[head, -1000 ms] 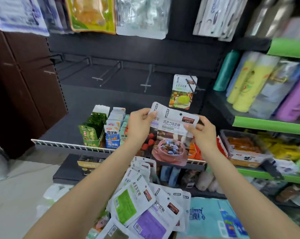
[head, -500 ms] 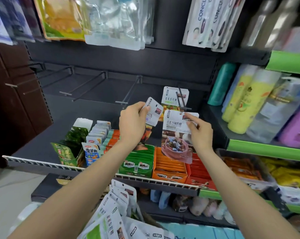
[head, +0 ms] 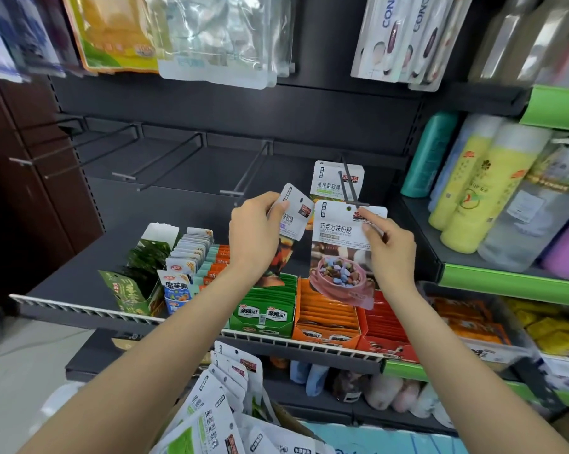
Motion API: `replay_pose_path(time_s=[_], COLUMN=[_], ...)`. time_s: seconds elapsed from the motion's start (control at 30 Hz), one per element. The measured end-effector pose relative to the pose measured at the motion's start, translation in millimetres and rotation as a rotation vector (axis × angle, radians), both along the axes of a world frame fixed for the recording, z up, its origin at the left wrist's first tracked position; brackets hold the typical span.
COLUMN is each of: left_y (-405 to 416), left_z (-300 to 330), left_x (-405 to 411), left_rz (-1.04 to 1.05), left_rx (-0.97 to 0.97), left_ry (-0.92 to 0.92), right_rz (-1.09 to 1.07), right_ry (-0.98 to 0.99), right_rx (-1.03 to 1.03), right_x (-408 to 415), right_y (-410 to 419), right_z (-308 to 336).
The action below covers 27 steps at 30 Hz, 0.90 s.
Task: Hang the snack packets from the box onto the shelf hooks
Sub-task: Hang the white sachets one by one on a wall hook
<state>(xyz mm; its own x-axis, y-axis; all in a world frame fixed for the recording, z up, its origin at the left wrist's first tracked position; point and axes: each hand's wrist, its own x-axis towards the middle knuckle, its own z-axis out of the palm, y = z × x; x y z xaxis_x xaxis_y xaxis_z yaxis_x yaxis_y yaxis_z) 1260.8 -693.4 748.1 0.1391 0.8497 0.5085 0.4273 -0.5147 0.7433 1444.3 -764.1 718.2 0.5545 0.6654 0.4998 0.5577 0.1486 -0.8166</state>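
Holding a snack packet apiece, the two hands are raised side by side in front of the dark shelf. The right hand (head: 388, 247) pinches the upper right corner of a chocolate candy packet (head: 342, 253) between thumb and forefinger, the other fingers curled behind it; the packet hangs upright with its punched hole just below the tip of the rightmost hook (head: 350, 183), and whether the hook has entered the hole cannot be told. The left hand (head: 253, 234) has its fingers curled round the left edge of a second packet (head: 293, 213), thumb on its face, so that this packet tilts toward the first and nearly meets its corner. One packet (head: 329, 181) already hangs further back on the same hook. To the left, several bare hooks (head: 244, 178) jut from the back panel. Below the hands, display cartons (head: 266, 309) of green, orange and red snacks sit in a row behind the shelf rail. At the bottom edge, more white packets (head: 211, 407) stick up out of the box (head: 286, 417), of which only a brown flap shows.
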Motion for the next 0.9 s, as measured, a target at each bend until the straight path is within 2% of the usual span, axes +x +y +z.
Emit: replay_pose_path(time_s=[0.4,0.53,0.9], left_y=[6,11,32], left_z=[1,1,5], left_x=[7,12,24], left_rz=[-0.026,-0.018,-0.016], left_rx=[0.001,-0.008,-0.003], left_ry=[0.006,0.02,0.047], right_rz=[-0.11,-0.144,0.007], right_ry=[-0.119,-0.229,-0.206], right_rx=[-0.084,-0.191,-0.45], right_x=[7,19,62], right_y=[11,33,133], right_z=[-3,-1,10])
